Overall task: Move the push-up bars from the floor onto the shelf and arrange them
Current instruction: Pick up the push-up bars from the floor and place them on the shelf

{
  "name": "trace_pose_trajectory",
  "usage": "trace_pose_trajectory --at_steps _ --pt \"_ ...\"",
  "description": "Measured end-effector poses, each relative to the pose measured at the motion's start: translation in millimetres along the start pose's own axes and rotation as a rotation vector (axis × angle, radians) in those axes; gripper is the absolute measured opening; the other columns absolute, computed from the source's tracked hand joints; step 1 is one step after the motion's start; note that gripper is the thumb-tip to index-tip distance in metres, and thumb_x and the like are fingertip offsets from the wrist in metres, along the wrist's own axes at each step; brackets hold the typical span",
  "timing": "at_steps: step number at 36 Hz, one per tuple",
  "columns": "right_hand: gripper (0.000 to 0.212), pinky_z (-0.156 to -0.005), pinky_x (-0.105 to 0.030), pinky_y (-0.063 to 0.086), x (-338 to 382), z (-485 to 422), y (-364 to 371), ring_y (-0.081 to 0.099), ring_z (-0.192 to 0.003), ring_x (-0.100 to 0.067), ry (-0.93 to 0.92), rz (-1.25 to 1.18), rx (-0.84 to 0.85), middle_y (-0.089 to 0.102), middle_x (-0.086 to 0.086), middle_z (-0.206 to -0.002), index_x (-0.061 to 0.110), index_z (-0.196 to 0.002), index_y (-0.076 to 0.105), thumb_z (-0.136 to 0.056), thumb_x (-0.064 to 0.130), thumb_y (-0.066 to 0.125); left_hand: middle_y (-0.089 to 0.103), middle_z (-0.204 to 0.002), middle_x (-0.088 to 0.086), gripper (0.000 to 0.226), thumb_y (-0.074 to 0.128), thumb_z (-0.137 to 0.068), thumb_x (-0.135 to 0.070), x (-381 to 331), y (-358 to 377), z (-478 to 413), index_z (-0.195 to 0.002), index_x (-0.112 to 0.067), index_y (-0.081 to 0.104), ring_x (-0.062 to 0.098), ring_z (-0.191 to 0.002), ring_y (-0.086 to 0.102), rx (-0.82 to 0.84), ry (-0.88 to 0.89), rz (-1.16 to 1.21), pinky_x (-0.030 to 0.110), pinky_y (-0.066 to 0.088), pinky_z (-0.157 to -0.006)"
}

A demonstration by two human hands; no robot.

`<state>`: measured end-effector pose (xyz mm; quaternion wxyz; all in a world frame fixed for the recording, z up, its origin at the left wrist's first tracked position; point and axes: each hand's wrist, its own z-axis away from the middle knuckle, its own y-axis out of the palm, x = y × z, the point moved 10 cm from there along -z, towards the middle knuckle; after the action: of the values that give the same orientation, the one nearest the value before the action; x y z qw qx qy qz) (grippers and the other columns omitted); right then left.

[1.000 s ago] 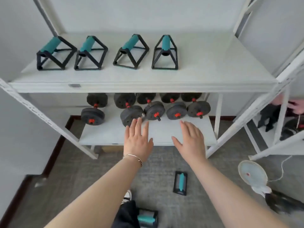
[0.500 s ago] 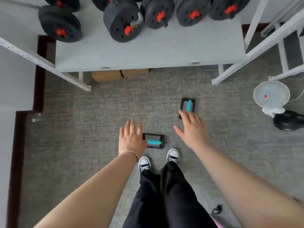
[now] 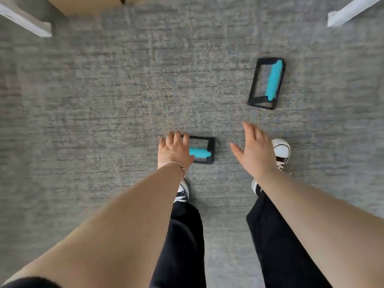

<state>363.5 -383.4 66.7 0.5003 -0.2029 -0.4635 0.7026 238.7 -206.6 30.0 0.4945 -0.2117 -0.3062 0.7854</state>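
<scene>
Two push-up bars with black frames and teal grips lie on the grey carpet. The near bar (image 3: 202, 151) is just ahead of my feet. My left hand (image 3: 174, 150) hovers over its left end with fingers spread, covering that end; whether it touches the bar I cannot tell. The far bar (image 3: 268, 82) lies further ahead to the right, its grip running away from me. My right hand (image 3: 254, 147) is open in the air between the two bars, holding nothing. The shelf boards are out of view.
Two white shelf legs reach the floor, one at the top left (image 3: 29, 26) and one at the top right (image 3: 351, 11). A cardboard box (image 3: 87, 4) sits at the top edge. My feet in black-and-white sneakers (image 3: 281, 151) stand on the carpet.
The view has dropped from the shelves to the floor and drawn closer. Both hands have lowered; the left now overlaps the near bar's end, and the right sits short of the far bar.
</scene>
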Motion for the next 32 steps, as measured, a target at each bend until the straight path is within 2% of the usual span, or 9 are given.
trace_pose_trajectory --at_steps 4,9,12,16,18,22,27,29,32 --pt "0.073 -0.099 -0.052 0.045 -14 -27 51 0.047 -0.125 -0.038 -0.038 0.007 0.028 0.047 -0.016 -0.141 0.012 -0.147 0.027 -0.091 0.053 0.051 0.044 -0.139 0.007 0.075 0.062 -0.084 -0.054 -6 55 -44 -0.142 -0.018 0.030 0.030 -0.130 0.040 0.069 0.032 0.033 0.046 0.031 -0.109" --pt "0.073 -0.099 -0.051 0.044 -28 -54 99 0.047 -0.126 -0.036 -0.103 0.021 0.059 0.047 -0.015 -0.142 0.012 -0.147 0.029 -0.090 0.052 0.052 0.049 -0.136 0.004 0.075 0.067 -0.080 -0.054 -20 113 -81 -0.139 -0.021 0.035 0.029 -0.127 0.046 0.194 0.106 0.017 0.045 0.033 -0.108" --pt "0.073 -0.094 -0.048 0.043 -32 -67 118 0.044 -0.130 -0.032 -0.136 0.052 0.077 0.045 -0.012 -0.145 0.014 -0.147 0.029 -0.090 0.054 0.050 0.058 -0.126 0.003 0.065 0.067 -0.081 -0.053 -27 129 -94 -0.131 -0.021 0.042 0.027 -0.119 0.053 0.169 0.140 -0.039 0.041 0.034 -0.105" --pt "0.073 -0.093 -0.047 0.045 -33 -77 130 0.044 -0.131 -0.031 -0.175 0.055 0.092 0.044 -0.011 -0.147 0.016 -0.148 0.028 -0.090 0.054 0.051 0.065 -0.111 0.002 0.041 0.062 -0.087 -0.048 -30 129 -105 -0.117 -0.022 0.052 0.025 -0.104 0.060 0.131 0.153 -0.072 0.037 0.038 -0.092" --pt "0.072 -0.094 -0.048 0.045 -33 -81 129 0.046 -0.128 -0.032 -0.197 0.044 0.091 0.045 -0.012 -0.145 0.014 -0.147 0.029 -0.090 0.052 0.053 0.065 -0.108 0.001 0.040 0.059 -0.089 -0.050 -30 125 -105 -0.117 -0.022 0.051 0.025 -0.101 0.061 0.133 0.150 -0.047 0.036 0.039 -0.086" --pt "0.072 -0.100 -0.048 0.044 -36 -93 114 0.045 -0.127 -0.035 -0.195 0.027 0.073 0.045 -0.013 -0.144 0.014 -0.147 0.029 -0.091 0.052 0.052 0.063 -0.106 0.003 0.050 0.056 -0.088 -0.057 -26 99 -104 -0.120 -0.019 0.048 0.027 -0.095 0.063 0.085 0.032 0.147 0.034 0.045 -0.070" --pt "0.068 -0.091 -0.048 0.049 -51 -128 67 0.049 -0.122 -0.036 -0.160 0.056 -0.051 0.049 -0.014 -0.139 0.014 -0.143 0.034 -0.091 0.053 0.051 0.052 -0.079 -0.001 0.043 0.057 -0.088 -0.053 -22 52 -118 -0.106 -0.015 0.048 0.028 -0.078 0.056 -0.028 -0.252 0.609 0.034 0.044 -0.065" --pt "0.066 -0.087 -0.048 0.050 -67 -146 42 0.051 -0.116 -0.037 -0.100 0.064 -0.130 0.052 -0.014 -0.133 0.013 -0.141 0.039 -0.090 0.053 0.051 0.058 -0.080 0.002 0.042 0.057 -0.087 -0.054 -25 36 -129 -0.101 -0.014 0.049 0.028 -0.076 0.060 -0.078 -0.369 0.747 0.034 0.049 -0.065" --pt "0.067 -0.085 -0.047 0.048 -105 -170 10 0.053 -0.109 -0.039 0.076 0.011 -0.234 0.054 -0.017 -0.129 0.010 -0.137 0.045 -0.087 0.052 0.058 0.066 -0.082 0.005 0.044 0.055 -0.083 -0.060 -41 10 -151 -0.093 -0.017 0.049 0.027 -0.071 0.068 -0.137 -0.447 0.920 0.040 0.058 -0.069"
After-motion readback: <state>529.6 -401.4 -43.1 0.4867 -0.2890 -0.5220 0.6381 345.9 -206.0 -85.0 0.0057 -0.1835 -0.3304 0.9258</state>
